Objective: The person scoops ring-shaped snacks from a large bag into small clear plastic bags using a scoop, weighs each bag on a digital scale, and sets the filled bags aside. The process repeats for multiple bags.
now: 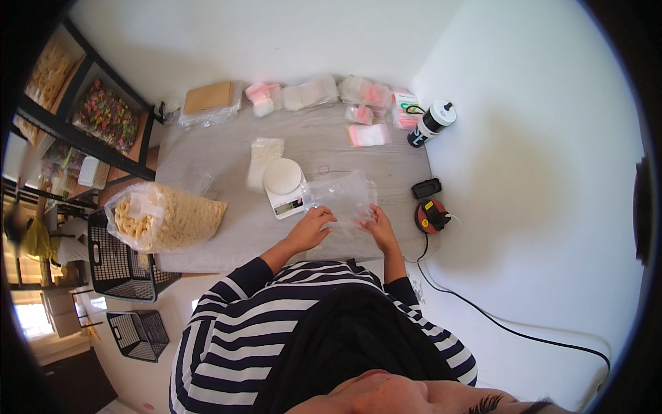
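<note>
A clear plastic bag (341, 190) spreads flat in front of me, just right of a white digital kitchen scale (284, 181). My left hand (312, 229) has its bent fingers closed at the bag's near left edge, close by the scale. At the near right edge, my right hand (380, 229) pinches the same bag between thumb and fingers. Nothing lies on the scale's round plate. Behind the scale is a stack of flat clear bags (265, 155). A small pink rubber band (324, 170) lies beyond the bag I hold.
Left stands a big clear sack of pale curled snacks (172, 219), beside a black basket (124, 272). Packs of bags (310, 93) line the wall. To the right are a bottle (433, 123), a black case (426, 188) and a red-black cord reel (432, 217).
</note>
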Available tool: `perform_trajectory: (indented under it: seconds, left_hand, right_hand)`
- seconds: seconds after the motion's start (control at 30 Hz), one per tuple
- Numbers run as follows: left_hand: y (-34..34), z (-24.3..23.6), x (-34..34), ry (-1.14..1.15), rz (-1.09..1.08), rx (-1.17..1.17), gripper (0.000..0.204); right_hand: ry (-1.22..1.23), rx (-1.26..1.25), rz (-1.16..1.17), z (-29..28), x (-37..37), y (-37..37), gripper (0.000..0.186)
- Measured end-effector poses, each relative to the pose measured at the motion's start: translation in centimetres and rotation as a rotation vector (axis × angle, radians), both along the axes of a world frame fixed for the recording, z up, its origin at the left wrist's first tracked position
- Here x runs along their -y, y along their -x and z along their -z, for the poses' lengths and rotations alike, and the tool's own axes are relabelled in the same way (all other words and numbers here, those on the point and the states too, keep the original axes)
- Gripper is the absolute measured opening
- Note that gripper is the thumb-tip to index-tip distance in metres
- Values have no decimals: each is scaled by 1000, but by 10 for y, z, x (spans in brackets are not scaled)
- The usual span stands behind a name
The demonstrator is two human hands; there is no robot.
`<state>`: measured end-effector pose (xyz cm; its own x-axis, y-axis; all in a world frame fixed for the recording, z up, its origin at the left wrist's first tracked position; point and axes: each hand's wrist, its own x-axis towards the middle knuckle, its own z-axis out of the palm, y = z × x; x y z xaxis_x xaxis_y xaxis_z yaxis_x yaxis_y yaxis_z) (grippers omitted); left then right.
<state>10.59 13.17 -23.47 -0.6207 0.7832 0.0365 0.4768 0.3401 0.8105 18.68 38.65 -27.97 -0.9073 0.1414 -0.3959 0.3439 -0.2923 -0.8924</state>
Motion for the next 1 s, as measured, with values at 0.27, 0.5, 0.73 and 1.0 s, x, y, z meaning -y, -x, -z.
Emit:
perform_trajectory:
  seconds: [0.27, 0.5, 0.73, 1.0]
  left_hand:
    - [17, 40, 26, 256, 153, -421, 52]
    - [26, 57, 20, 312, 227, -641, 54]
    - [39, 60, -17, 298, 404, -756, 34]
    - [27, 93, -36, 258, 499, -531, 28]
  right_hand:
    - [-947, -4, 79, 51, -7, -7, 64]
    - [-1139, -178, -62, 47, -29, 22, 53]
    - [-1608, -197, -58, 17, -32, 70, 54]
    - [-1341, -214, -584, -16, 44, -15, 87]
